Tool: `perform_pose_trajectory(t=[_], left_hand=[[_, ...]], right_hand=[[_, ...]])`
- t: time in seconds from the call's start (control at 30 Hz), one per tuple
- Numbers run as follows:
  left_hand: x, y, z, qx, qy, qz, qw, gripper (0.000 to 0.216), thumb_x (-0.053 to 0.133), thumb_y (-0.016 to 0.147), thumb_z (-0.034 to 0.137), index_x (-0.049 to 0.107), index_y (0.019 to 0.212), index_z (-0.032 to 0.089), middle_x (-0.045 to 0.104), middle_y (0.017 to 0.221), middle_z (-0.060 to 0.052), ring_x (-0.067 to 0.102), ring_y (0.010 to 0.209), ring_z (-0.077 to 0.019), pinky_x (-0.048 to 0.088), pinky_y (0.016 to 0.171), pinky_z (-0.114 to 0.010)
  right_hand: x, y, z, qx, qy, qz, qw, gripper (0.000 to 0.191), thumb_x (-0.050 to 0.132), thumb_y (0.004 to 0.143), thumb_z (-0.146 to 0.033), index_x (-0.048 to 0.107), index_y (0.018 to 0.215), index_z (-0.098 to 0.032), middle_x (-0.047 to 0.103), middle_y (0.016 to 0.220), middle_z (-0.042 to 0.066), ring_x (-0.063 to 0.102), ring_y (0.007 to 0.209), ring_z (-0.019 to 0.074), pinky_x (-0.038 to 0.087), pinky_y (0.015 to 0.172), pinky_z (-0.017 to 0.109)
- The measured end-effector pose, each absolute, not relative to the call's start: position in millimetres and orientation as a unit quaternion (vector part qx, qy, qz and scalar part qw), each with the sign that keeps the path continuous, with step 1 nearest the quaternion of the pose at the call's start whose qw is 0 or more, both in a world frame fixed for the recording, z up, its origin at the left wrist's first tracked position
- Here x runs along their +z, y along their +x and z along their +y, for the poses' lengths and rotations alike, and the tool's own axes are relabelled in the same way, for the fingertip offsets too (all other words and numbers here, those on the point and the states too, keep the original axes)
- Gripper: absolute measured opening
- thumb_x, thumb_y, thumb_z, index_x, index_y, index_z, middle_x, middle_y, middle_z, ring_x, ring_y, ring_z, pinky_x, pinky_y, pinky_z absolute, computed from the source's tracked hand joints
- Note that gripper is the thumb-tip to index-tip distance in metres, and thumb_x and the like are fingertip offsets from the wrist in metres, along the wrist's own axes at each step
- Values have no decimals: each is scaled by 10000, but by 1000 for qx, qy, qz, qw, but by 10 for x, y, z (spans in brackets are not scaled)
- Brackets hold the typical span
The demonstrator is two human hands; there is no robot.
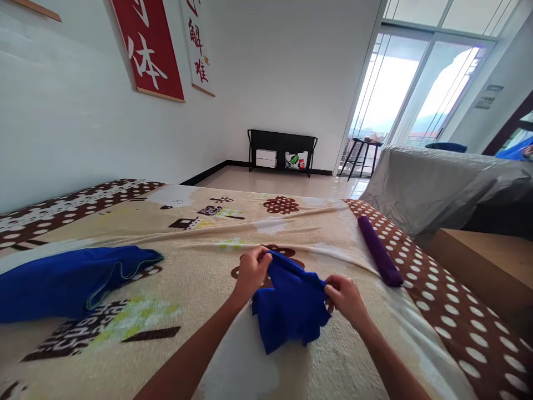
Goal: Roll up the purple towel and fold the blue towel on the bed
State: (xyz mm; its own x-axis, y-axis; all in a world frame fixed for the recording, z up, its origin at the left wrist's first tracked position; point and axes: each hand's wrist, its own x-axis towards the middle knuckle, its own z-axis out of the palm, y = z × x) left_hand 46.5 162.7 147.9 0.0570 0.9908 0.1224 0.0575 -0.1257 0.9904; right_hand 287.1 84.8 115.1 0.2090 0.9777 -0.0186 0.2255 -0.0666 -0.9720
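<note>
A small blue cloth (pixel 289 305) hangs crumpled between my hands, just above the patterned beige blanket (pixel 200 239) on the bed. My left hand (pixel 251 270) pinches its upper left edge with closed fingers. My right hand (pixel 345 297) is closed on its right edge. The lower part of the cloth rests on the blanket.
A larger blue cloth (pixel 70 280) lies spread at the bed's left. A rolled purple cloth (pixel 378 251) lies on the brown dotted border at the right. A grey-covered sofa (pixel 437 183) and a wooden surface (pixel 483 266) stand right of the bed. A black shelf (pixel 282 151) stands against the far wall.
</note>
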Motion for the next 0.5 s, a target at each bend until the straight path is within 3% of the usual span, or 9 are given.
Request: perform_pose_trajectory(t=[0.13,0.3,0.37,0.43,0.5], left_hand=[[1571,375,2076,543,449,463,538,286,593,943,408,615,1041,140,650,909,-19,621,716,-116,548,641,-285],[2530,347,2118,652,396,315,564,116,537,923,282,583,892,180,656,863,-22,677,861,-143,567,798,-303],[2782,310,1898,693,392,251,551,57,580,868,267,578,863,210,658,869,6,669,868,-122,558,838,-280],[2738,230,1569,706,397,238,536,106,664,787,264,600,864,229,658,859,28,659,819,-122,565,802,-270],[2388,80,1177,677,419,326,510,181,733,720,293,644,869,241,673,813,29,660,756,-149,576,726,-278]], right_hand=[[1317,3069,1314,456,-557,-418,555,365,606,896,-477,550,710,-168,574,599,-51,541,507,79,424,492,214],[2187,3033,1521,418,-419,-362,721,293,734,681,-380,531,831,-229,635,784,-62,681,822,127,488,678,227],[2385,2973,1392,412,-380,-350,750,295,733,641,-347,543,844,-249,631,811,-67,675,847,137,498,697,245],[2328,2909,1161,420,-373,-335,757,266,739,637,-322,568,827,-250,610,790,-63,644,783,129,508,673,260],[2006,2861,862,435,-392,-312,748,239,763,630,-302,591,785,-242,597,753,-57,601,697,116,513,628,260]])
